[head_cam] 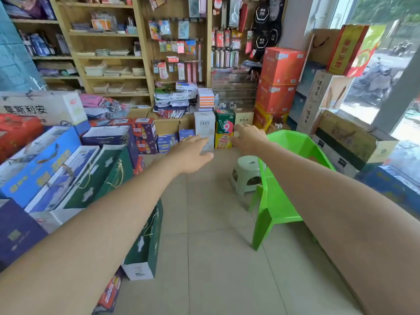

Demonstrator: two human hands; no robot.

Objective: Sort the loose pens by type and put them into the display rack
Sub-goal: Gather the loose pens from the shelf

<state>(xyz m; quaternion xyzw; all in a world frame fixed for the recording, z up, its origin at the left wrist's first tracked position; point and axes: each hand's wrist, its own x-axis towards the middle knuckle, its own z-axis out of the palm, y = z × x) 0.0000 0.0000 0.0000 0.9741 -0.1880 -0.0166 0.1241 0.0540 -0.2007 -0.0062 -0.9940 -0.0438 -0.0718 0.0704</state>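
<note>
**Both hands out and empty, pens barely readable**

Your left hand (191,155) is hanging in the air left of the green chair (279,201), fingers straight and close together, gripping nothing. Your right hand (248,138) is hovering just past the chair's far end with its back to the camera. Its fingers are loosely spread and foreshortened, the tips are blurring, and nothing is showing in them.

The pens (221,104) are hard to make out. Thin upright sticks are showing beyond the chair, just behind a green box (225,122), too small to sort by type. You cannot tell which fixture is the rack. Both your arms are getting cut off by the lower frame edge.

A pale stool (246,176) is sitting tight against the chair's left side. Left of that, a strip of beige tiled floor (216,246) is running open toward the far stock. Gift boxes (56,169) are crowding the strip's far left. Red cartons (279,67) are stacking up beyond the chair, wooden shelves (109,57) are filling the wall far left of it, and a window (386,64) is lighting the chair's right side.
</note>
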